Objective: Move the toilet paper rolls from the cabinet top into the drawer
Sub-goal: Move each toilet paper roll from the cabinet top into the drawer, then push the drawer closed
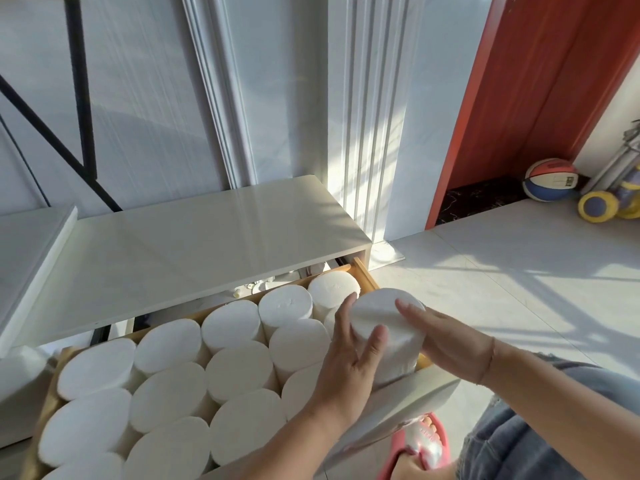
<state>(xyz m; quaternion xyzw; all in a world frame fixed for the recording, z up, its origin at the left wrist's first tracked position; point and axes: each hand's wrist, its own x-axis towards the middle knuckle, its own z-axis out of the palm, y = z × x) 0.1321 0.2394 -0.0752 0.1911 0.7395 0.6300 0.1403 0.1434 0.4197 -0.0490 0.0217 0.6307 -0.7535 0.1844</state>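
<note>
A white toilet paper roll (389, 318) stands upright at the drawer's front right corner, higher than its neighbours. My left hand (346, 362) wraps its left side, thumb against the front. My right hand (446, 336) presses its right side, fingers lying over the top face. Several other white rolls (173, 396) stand packed upright in rows across the open wooden drawer (363, 271). The white cabinet top (194, 247) behind the drawer carries no rolls in view.
A white wall panel and a black metal frame (81, 98) rise behind the cabinet. A red door frame (519, 98), a basketball (550, 180) and a yellow-wheeled toy (599, 206) are at the right. A pink slipper (420, 441) is on the tiled floor.
</note>
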